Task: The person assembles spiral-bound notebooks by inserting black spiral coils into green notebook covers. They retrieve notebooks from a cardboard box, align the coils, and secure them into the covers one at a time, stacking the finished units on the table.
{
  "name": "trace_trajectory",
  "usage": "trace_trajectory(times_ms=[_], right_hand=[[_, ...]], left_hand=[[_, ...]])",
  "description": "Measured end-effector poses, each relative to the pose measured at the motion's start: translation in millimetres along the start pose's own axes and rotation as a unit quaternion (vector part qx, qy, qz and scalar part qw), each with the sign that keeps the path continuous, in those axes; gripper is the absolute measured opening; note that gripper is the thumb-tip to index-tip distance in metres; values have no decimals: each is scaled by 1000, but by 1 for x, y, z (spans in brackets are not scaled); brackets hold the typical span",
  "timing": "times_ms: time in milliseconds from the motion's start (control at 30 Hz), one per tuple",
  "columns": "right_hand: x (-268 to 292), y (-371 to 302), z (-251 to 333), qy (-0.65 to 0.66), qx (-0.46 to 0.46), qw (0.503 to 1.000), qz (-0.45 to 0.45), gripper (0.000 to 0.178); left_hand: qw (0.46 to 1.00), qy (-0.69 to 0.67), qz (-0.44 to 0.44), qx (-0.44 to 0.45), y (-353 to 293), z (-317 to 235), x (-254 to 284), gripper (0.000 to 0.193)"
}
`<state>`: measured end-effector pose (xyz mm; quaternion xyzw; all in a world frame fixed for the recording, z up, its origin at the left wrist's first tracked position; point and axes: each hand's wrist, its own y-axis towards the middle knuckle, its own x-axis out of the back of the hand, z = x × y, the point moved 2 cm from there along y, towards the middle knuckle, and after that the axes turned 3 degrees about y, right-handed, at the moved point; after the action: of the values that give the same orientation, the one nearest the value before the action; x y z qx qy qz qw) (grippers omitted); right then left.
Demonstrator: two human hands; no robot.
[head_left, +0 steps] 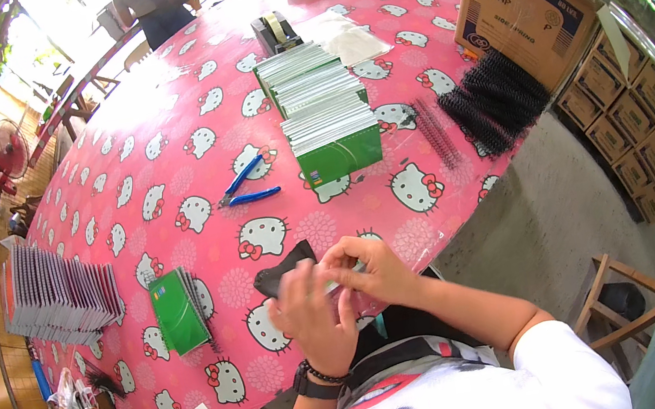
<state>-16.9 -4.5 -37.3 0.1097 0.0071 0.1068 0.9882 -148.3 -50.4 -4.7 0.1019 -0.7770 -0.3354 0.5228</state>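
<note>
Both hands meet at the near edge of the table, in front of my body. My left hand (314, 317), with a dark watch and a beaded bracelet at its wrist, is smeared by motion, so its grip does not show. My right hand (375, 273) is closed in a pinch beside it. Something small and pale lies between the hands, too hidden to name. Just beyond my left fingers, a flat black piece (295, 257) rests on the table. Farther off lie blue-handled pliers (245, 190), their handles spread, touched by neither hand.
Stacked green notebooks (339, 153) stand mid-table, with a tape dispenser (277, 33) behind. Black spiral coils (492, 103) lie right, by a large carton (525, 15). A spiral-bound green notebook (178, 312) and a notebook pile (56, 293) occupy the left. Another person (154, 8) is far off.
</note>
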Motion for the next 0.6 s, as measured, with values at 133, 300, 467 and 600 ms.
trace_trajectory(times_ms=[133,300,467,600], right_hand=[[80,44,-2,-33,0,993,-115,14],[240,87,-32,-438,-1,839,-322,16],[254,102,-56,-628,-98,732,-246,19],[257,97,-38,-526,12,786,-324,24]], left_hand=[[994,-101,25,-42,3,12,-16,27],[990,-125,23,-67,2,28,-2,30],[990,-114,45,-74,-1,33,4,32],[987,-128,53,-76,2,40,14,32]])
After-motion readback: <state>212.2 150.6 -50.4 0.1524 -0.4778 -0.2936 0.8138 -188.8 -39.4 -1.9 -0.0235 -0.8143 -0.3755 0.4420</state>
